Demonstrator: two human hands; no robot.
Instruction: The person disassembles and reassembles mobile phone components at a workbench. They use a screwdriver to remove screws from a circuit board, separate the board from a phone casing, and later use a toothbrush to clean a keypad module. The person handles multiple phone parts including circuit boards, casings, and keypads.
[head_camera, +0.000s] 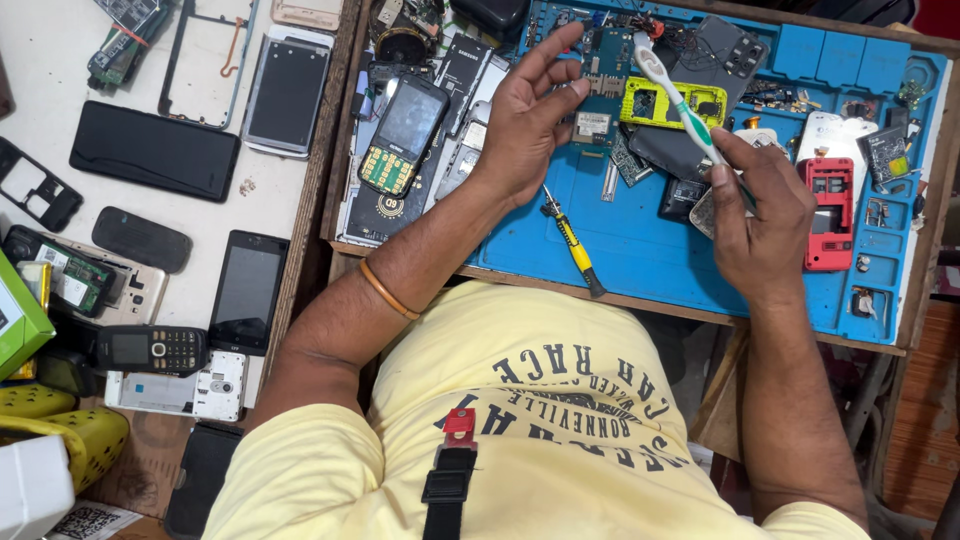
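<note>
Brush work in hand: your right hand (760, 215) is closed around the handle of a white-and-green toothbrush (678, 100), bristle head angled up and away toward the circuit board (610, 55) at the far edge of the blue work mat (640, 245). Your left hand (530, 115) hovers open over that board, fingers spread and slightly curled, thumb raised — it clamps nothing that I can see, and whether its fingertips actually touch the board I cannot tell. My judgement: pin the board flat with the left fingertips before you scrub, or it will skate across the mat. Keep strokes short and light, along the board and not against small parts. A yellow phone frame (670, 102) lies just beside the brush head, loose wires near it — mind the bristles don't catch them. The yellow-handled screwdriver (572, 240) lies near your left wrist; a sweep of the forearm could roll it off the mat edge.
</note>
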